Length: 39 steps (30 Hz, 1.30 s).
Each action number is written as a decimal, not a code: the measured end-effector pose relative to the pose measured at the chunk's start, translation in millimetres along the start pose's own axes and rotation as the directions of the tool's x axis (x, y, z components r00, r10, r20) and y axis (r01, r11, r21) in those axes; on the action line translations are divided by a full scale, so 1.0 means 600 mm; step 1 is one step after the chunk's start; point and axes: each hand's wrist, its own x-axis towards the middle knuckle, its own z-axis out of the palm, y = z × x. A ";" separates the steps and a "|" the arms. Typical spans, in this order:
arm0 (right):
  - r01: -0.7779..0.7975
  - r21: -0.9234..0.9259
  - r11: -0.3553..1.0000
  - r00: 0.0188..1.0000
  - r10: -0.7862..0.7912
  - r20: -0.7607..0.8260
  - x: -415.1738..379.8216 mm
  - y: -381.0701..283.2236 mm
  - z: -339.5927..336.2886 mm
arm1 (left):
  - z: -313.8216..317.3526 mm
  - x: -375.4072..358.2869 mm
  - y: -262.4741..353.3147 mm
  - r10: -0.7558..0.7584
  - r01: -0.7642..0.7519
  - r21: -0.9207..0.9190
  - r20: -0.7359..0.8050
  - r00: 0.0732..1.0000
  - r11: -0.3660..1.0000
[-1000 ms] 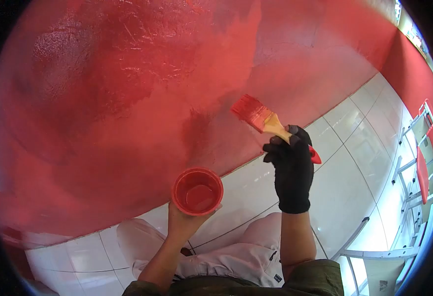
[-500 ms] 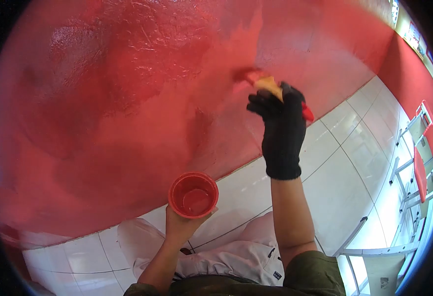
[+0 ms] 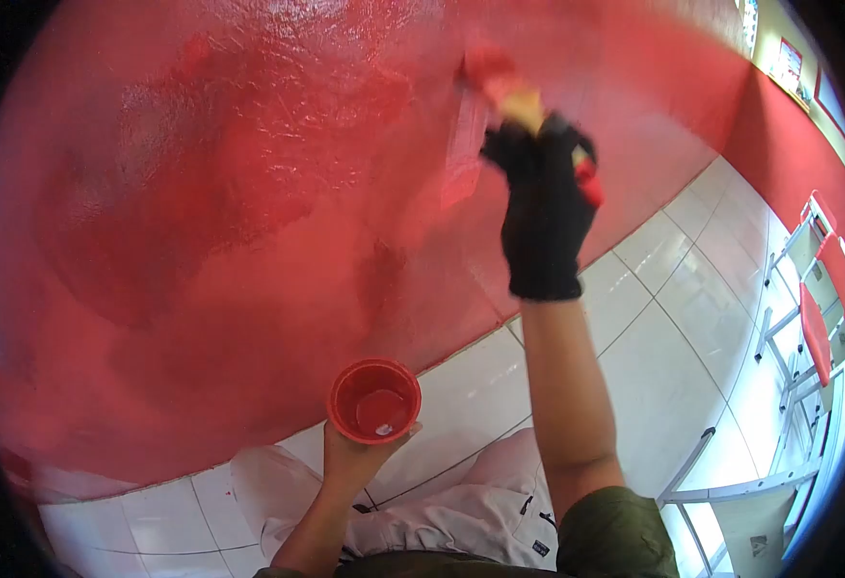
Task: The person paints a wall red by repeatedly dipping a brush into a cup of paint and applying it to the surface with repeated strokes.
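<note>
A red-coated paintbrush (image 3: 521, 104) with a yellowish ferrule and a red handle end is gripped in my right hand (image 3: 544, 212), which wears a black knit glove. Its bristles, somewhat blurred, are at the red wall (image 3: 278, 222), where wet glossy paint shows on the left and a paler streak runs just below the brush. Bare and ungloved, my left hand (image 3: 353, 458) is wrapped round a red cup (image 3: 374, 403) low in front of the wall. A little red paint lies at the bottom of the cup.
White floor tiles (image 3: 634, 356) meet the wall along a slanting edge. To the right are red-seated metal-framed chairs (image 3: 816, 332) and a grey metal frame (image 3: 740, 486). Pictures (image 3: 789, 63) hang on the far wall at upper right.
My right hand has moved the paintbrush upward along the wall. The cup in my left hand sits slightly lower in view, and the view itself has shifted a little.
</note>
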 end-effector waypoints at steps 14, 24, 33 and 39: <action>0.000 0.125 0.992 1.000 -0.001 0.003 0.012 -0.011 0.014 | -0.010 0.002 -0.018 -0.004 0.004 0.001 0.042 0.999 1.000; -0.281 0.091 0.955 0.926 0.295 -0.237 -0.154 0.073 -0.083 | -0.013 0.003 -0.028 -0.039 0.038 0.038 0.021 0.999 0.999; -0.323 -0.165 0.932 0.913 0.260 -0.316 -0.169 0.044 -0.125 | -0.013 0.001 -0.025 -0.037 0.036 0.048 0.035 0.999 0.998; -0.137 -0.149 0.979 0.988 0.125 -0.086 -0.032 0.013 -0.048 | -0.017 -0.004 -0.022 -0.042 0.041 0.039 0.041 0.998 0.998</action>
